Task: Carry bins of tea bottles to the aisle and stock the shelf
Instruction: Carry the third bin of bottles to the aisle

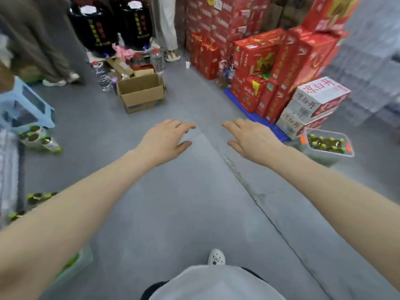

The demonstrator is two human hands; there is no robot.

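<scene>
Both hands reach forward over the grey floor [173, 213], the left hand [165, 139] and right hand [252, 138] spread, palms down, holding nothing. A clear bin [346, 153] of green-capped tea bottles [324, 144] sits on the floor to the right, beside stacked white cartons [311, 109].

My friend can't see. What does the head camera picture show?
The left hand and right hand reach out, open and empty, over a grey floor. A clear bin of green-capped bottles sits to the right near stacked red boxes; an open cardboard box stands ahead.
</scene>
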